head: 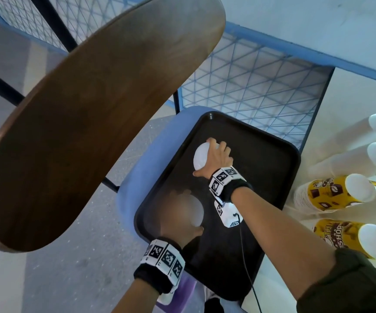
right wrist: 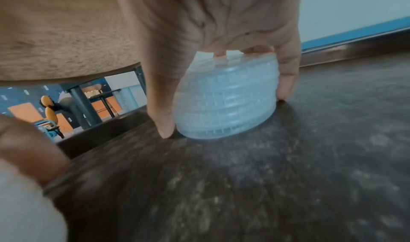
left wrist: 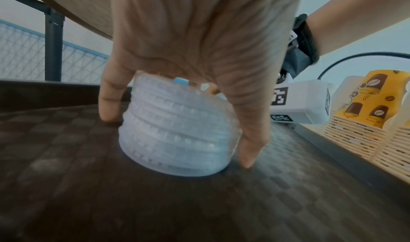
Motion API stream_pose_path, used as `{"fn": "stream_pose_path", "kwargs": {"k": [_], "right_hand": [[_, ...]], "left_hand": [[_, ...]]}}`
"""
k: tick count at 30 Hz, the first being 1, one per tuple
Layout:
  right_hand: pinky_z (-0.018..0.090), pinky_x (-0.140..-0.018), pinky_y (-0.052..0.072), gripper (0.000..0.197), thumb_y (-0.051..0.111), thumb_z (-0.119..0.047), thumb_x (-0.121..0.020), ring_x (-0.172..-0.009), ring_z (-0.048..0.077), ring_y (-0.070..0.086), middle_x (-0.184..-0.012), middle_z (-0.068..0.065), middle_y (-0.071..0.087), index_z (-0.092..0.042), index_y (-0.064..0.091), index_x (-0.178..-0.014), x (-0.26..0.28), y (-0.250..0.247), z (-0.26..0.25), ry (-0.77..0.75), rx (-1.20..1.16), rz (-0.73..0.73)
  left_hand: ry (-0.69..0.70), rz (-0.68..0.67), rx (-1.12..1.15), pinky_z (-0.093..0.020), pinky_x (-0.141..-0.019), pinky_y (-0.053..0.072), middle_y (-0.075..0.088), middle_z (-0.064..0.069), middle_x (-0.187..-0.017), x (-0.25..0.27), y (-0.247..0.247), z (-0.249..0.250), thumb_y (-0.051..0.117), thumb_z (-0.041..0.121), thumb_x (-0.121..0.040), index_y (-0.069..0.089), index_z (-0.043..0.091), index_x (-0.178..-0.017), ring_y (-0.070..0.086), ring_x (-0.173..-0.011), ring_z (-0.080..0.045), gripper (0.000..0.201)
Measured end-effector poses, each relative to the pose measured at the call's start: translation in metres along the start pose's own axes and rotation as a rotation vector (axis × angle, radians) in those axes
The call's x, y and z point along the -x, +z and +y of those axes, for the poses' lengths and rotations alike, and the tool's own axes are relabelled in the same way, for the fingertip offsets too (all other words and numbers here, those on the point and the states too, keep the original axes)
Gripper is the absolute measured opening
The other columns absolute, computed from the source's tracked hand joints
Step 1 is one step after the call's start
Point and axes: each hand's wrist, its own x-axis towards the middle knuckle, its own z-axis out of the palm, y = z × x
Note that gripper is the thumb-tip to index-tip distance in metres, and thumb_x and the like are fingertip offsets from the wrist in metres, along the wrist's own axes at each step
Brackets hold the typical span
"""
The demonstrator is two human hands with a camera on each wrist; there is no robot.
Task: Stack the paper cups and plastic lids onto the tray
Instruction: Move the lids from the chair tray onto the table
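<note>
A dark tray (head: 270, 177) lies on a blue chair seat. My left hand (head: 182, 213) grips a stack of translucent plastic lids (left wrist: 177, 133) from above, the stack standing on the tray's near part (left wrist: 88, 193). My right hand (head: 216, 157) grips a second lid stack (head: 201, 158) on the tray's far part; in the right wrist view its fingers (right wrist: 162, 105) straddle the stack (right wrist: 226, 102), fingertips touching the tray. Stacks of paper cups, white (head: 349, 152) and yellow printed (head: 331, 195), lie on their sides to the right of the tray.
A brown wooden chair back (head: 87, 114) looms over the left. A blue wire mesh panel (head: 250, 82) stands behind the tray. The cups lie on a white surface (head: 351, 98). A black cable (head: 248, 274) runs from my right wrist across the tray.
</note>
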Motion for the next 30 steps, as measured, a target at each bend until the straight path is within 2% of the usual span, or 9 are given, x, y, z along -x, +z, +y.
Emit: {"fn": "stream_pose_path", "kwargs": {"k": [5,10,19,30], "right_hand": [[0.043,-0.090,0.042,0.109,0.085,-0.035,-0.054,-0.122,0.031,0.033,-0.130,0.013,0.030,-0.028,0.016,-0.139,0.003,0.002,0.000,0.006,0.030,-0.035],[0.041,-0.087,0.043,0.100,0.084,-0.032,-0.054,-0.119,0.031,0.035,-0.128,0.014,0.032,-0.025,0.024,-0.134,0.005,0.002,-0.001,-0.001,0.068,-0.039],[0.041,-0.088,0.042,0.101,0.084,-0.039,-0.053,-0.115,0.031,0.039,-0.125,0.014,0.034,-0.023,0.024,-0.132,0.019,0.004,0.002,-0.034,0.119,-0.018],[0.044,-0.089,0.045,0.101,0.084,-0.038,-0.053,-0.116,0.033,0.039,-0.127,0.013,0.033,-0.025,0.024,-0.133,0.038,0.005,0.008,-0.055,0.091,-0.038]], "left_hand": [[-0.025,0.007,-0.011,-0.042,-0.094,0.043,0.023,-0.004,-0.136,0.004,0.006,-0.002,0.078,0.044,-0.060,0.016,0.028,-0.139,0.025,-0.127,-0.026,0.102],[-0.028,0.021,-0.006,-0.039,-0.094,0.041,0.027,-0.005,-0.131,0.004,0.006,-0.003,0.077,0.044,-0.061,0.018,0.028,-0.139,0.030,-0.123,-0.026,0.099],[-0.057,0.044,0.027,-0.043,-0.093,0.039,0.029,-0.005,-0.129,0.006,0.005,-0.002,0.077,0.045,-0.059,0.020,0.029,-0.138,0.032,-0.121,-0.027,0.098],[-0.107,0.083,0.119,-0.045,-0.093,0.041,0.028,-0.005,-0.127,0.016,0.002,-0.014,0.078,0.041,-0.057,0.021,0.031,-0.135,0.031,-0.120,-0.029,0.097]]}}
